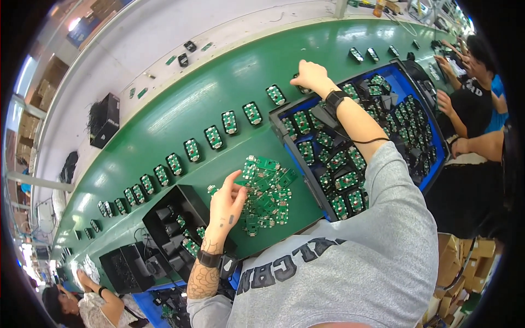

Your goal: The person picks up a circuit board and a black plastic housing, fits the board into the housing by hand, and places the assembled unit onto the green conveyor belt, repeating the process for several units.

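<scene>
Along my worktop (pixel 180 123): board-filled black cases (pixel 229 122), seemingly done; loose boards (pixel 268 192), seemingly left; my right grip (pixel 310 75) at another case (pixel 304 90), left grip (pixel 227 205) beside loose boards; whether grasping, I cannot tell.

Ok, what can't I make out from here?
Head view:
Unit at the right hand: mostly covered by that hand.
Whether the left hand holds the board beside it: contact hidden by the hand.
Lower boards in the pile: covered by upper ones.
Some tray contents: behind the right forearm.
Far-left units: too small.
</scene>
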`<state>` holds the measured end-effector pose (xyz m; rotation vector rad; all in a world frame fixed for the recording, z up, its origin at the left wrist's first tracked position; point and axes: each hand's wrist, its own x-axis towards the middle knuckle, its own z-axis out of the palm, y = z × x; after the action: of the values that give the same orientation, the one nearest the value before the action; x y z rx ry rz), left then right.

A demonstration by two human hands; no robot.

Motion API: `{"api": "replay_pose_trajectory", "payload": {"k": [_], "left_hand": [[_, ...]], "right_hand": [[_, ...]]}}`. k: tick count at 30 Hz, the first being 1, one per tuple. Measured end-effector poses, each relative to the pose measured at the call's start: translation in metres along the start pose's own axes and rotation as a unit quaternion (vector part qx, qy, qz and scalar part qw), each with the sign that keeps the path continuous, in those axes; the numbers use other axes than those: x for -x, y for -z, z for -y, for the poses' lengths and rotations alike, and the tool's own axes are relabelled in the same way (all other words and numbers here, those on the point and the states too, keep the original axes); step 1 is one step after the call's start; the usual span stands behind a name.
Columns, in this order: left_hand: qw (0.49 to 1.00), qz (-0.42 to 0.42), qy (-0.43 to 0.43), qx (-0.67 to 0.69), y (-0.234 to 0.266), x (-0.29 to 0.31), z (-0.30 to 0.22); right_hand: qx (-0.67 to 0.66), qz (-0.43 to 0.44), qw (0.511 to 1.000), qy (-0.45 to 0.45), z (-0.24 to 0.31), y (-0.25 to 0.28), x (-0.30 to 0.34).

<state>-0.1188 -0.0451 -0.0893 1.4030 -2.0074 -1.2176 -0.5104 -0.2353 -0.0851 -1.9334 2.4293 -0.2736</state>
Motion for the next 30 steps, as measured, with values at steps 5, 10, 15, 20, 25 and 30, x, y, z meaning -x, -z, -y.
{"api": "replay_pose_trajectory", "payload": {"k": [5,10,15,20,25,30], "left_hand": [[1.000,0.002,-0.001,-0.005,-0.002,-0.002,-0.005],[1.000,-0.017,-0.014,-0.002,-0.006,-0.002,0.006],[1.000,-0.012,-0.014,-0.014,-0.005,-0.002,0.002],[0.999,-0.001,-0.008,-0.040,-0.005,-0.004,-0.002],[0.999,-0.001,-0.007,-0.033,-0.008,-0.007,-0.001],[0.999,-0.002,-0.018,-0.036,-0.010,-0.003,0.003]], "right_hand": [[0.006,0.054,0.999,0.005,0.008,-0.007,0.003],[-0.044,-0.019,0.999,-0.022,-0.001,0.035,0.013],[0.069,-0.017,0.994,-0.084,-0.088,0.080,0.049],[0.060,0.021,0.991,-0.117,-0.097,0.049,0.085],[0.031,0.031,0.989,-0.140,-0.103,0.051,0.082],[0.029,0.019,0.992,-0.122,-0.106,0.049,0.069]]}}
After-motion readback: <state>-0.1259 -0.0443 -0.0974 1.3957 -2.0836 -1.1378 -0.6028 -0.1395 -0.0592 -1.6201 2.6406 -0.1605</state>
